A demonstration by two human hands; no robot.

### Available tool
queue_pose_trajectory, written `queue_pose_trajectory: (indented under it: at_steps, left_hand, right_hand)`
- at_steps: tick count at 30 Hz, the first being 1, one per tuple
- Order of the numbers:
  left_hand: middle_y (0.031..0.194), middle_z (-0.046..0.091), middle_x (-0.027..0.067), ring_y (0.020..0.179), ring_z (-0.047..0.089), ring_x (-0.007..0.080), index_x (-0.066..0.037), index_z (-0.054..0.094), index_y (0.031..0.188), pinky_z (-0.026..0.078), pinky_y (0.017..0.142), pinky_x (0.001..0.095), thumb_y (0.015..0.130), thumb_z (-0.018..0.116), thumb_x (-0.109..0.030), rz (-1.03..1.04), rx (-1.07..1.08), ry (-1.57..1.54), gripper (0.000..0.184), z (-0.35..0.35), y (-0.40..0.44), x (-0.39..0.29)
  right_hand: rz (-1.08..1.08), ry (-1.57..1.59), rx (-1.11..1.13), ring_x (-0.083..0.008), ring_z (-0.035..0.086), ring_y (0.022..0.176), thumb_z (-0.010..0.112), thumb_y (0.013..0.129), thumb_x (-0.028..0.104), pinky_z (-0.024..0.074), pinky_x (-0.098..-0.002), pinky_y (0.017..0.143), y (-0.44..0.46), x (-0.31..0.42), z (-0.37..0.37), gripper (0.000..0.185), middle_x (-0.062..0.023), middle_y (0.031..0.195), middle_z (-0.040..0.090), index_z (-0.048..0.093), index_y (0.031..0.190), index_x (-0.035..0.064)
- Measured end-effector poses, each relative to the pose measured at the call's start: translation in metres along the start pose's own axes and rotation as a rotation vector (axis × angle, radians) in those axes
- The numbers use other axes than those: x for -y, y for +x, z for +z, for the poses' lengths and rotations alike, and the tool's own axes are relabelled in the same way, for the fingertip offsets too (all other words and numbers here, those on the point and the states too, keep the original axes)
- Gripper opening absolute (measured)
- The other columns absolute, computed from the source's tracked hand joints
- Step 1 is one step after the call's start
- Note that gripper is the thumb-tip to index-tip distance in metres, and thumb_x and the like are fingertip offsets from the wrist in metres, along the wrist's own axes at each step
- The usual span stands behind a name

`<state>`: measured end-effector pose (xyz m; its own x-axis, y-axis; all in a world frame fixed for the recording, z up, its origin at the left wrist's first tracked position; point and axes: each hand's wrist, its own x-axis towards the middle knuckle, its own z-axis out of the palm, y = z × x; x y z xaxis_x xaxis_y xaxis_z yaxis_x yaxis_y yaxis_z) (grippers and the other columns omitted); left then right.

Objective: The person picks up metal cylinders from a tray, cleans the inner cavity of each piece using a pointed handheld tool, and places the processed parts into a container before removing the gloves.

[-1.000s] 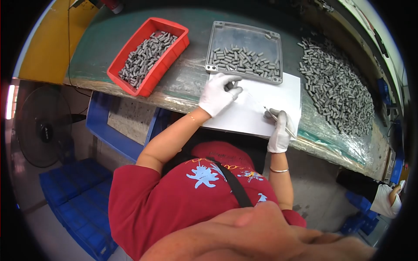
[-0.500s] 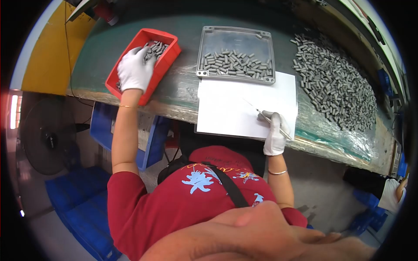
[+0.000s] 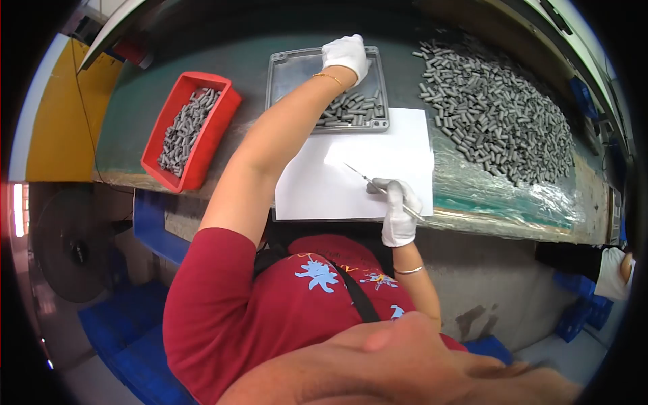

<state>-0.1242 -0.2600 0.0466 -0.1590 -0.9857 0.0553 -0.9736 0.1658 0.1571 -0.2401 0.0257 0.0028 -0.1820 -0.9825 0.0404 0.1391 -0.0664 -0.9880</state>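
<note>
My left hand (image 3: pixel 345 57), in a white glove, is over the far right corner of a shallow grey tray (image 3: pixel 271 84). Its fingers are curled, and what they may hold is hidden. Small grey cylinders (image 3: pixel 351 109) lie along the near side of that tray, partly covered by my left forearm. A slim pointed metal tool (image 3: pixel 359 173) is gripped in my gloved right hand (image 3: pixel 397 206), its tip angled up and left above a white sheet of paper (image 3: pixel 317 182).
At the left stands a red bin (image 3: pixel 214 138) containing many grey cylinders. A large loose heap of cylinders (image 3: pixel 496 111) covers the right of the green bench (image 3: pixel 253 57). Another person's arm (image 3: pixel 614 273) shows at the far right.
My left hand has left the red bin and moved right to the grey tray's far corner. My right hand still holds the pointed tool over the paper. The whole view has shifted slightly.
</note>
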Motion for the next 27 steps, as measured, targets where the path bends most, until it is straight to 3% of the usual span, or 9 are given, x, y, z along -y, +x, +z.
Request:
queue_pose_trajectory:
  at_steps: [6, 10, 11, 14, 17, 21, 24, 27]
  left_hand:
    - [0.108, 0.071, 0.0154, 0.105, 0.068, 0.0343, -0.008, 0.067, 0.107, 0.053, 0.09, 0.0449, 0.088, 0.063, -0.031, 0.041, -0.013, 0.003, 0.03, 0.007, -0.001, 0.0]
    - [0.114, 0.069, 0.0152, 0.11, 0.066, 0.0305, -0.013, 0.068, 0.121, 0.051, 0.093, 0.043, 0.088, 0.062, -0.035, 0.086, -0.005, -0.354, 0.04, -0.016, -0.035, 0.029]
    - [0.107, 0.07, 0.0124, 0.102, 0.066, 0.0221, -0.01, 0.068, 0.124, 0.051, 0.089, 0.0367, 0.096, 0.057, -0.031, 0.202, 0.0, -0.544, 0.036, -0.011, -0.041, 0.048]
    - [0.098, 0.067, 0.0053, 0.088, 0.062, 0.0134, -0.005, 0.065, 0.124, 0.05, 0.081, 0.0295, 0.103, 0.052, -0.026, -0.044, 0.409, -1.329, 0.032, -0.052, -0.103, 0.064]
    - [0.092, 0.062, -0.0005, 0.075, 0.054, 0.0103, 0.0, 0.058, 0.128, 0.046, 0.072, 0.0244, 0.104, 0.054, -0.032, -0.219, 0.635, -1.889, 0.04, -0.031, -0.136, 0.098]
    - [0.084, 0.057, -0.003, 0.069, 0.046, 0.0085, -0.002, 0.062, 0.122, 0.043, 0.067, 0.0237, 0.104, 0.054, -0.034, -0.322, 0.613, -2.047, 0.038, -0.019, -0.172, 0.105]
    - [0.083, 0.056, -0.003, 0.069, 0.045, 0.0083, -0.003, 0.063, 0.119, 0.043, 0.066, 0.0238, 0.104, 0.053, -0.036, -0.375, 0.581, -2.0, 0.038, -0.017, -0.19, 0.102]
    - [0.085, 0.058, -0.0023, 0.069, 0.047, 0.0087, -0.004, 0.065, 0.115, 0.043, 0.067, 0.0245, 0.105, 0.053, -0.036, -0.321, 0.629, -2.047, 0.035, -0.009, -0.202, 0.101]
  right_hand:
    - [-0.015, 0.071, -0.003, -0.0195, 0.069, 0.083, 0.057, 0.102, 0.021, 0.0546, -0.0323, 0.08, 0.0, -0.002, 0.0, 0.031, -0.013, 0.086, 0.073, 0.071, 0.096, -0.0066]
    - [-0.043, 0.033, -0.02, -0.0191, 0.069, 0.083, 0.056, 0.103, 0.023, 0.0539, -0.0322, 0.081, -0.001, -0.001, -0.001, 0.033, -0.0124, 0.086, 0.073, 0.071, 0.096, -0.0054]
    - [-0.047, 0.017, -0.022, -0.019, 0.069, 0.083, 0.056, 0.103, 0.023, 0.0537, -0.0322, 0.081, -0.001, 0.0, -0.001, 0.033, -0.0123, 0.086, 0.073, 0.071, 0.096, -0.005]
    - [-0.052, -0.015, -0.019, -0.019, 0.069, 0.083, 0.055, 0.104, 0.026, 0.0536, -0.0328, 0.081, 0.0, -0.002, -0.001, 0.035, -0.0121, 0.086, 0.073, 0.071, 0.096, -0.0042]
    - [-0.025, -0.06, -0.014, -0.0202, 0.069, 0.082, 0.052, 0.104, 0.028, 0.0538, -0.0337, 0.082, 0.0, -0.004, -0.001, 0.038, -0.0127, 0.086, 0.073, 0.071, 0.098, -0.0053]
    - [-0.035, -0.112, -0.016, -0.0216, 0.069, 0.083, 0.051, 0.105, 0.026, 0.054, -0.0344, 0.083, 0.001, -0.006, 0.0, 0.038, -0.0144, 0.088, 0.073, 0.07, 0.101, -0.0069]
    - [-0.047, -0.118, -0.035, -0.0221, 0.069, 0.085, 0.05, 0.105, 0.025, 0.0534, -0.0346, 0.085, 0.0, -0.01, 0.0, 0.038, -0.0154, 0.089, 0.073, 0.069, 0.102, -0.0078]
    - [-0.032, -0.109, -0.06, -0.0218, 0.07, 0.085, 0.05, 0.105, 0.024, 0.0529, -0.0346, 0.085, -0.001, -0.01, 0.001, 0.037, -0.0154, 0.089, 0.073, 0.069, 0.102, -0.0078]
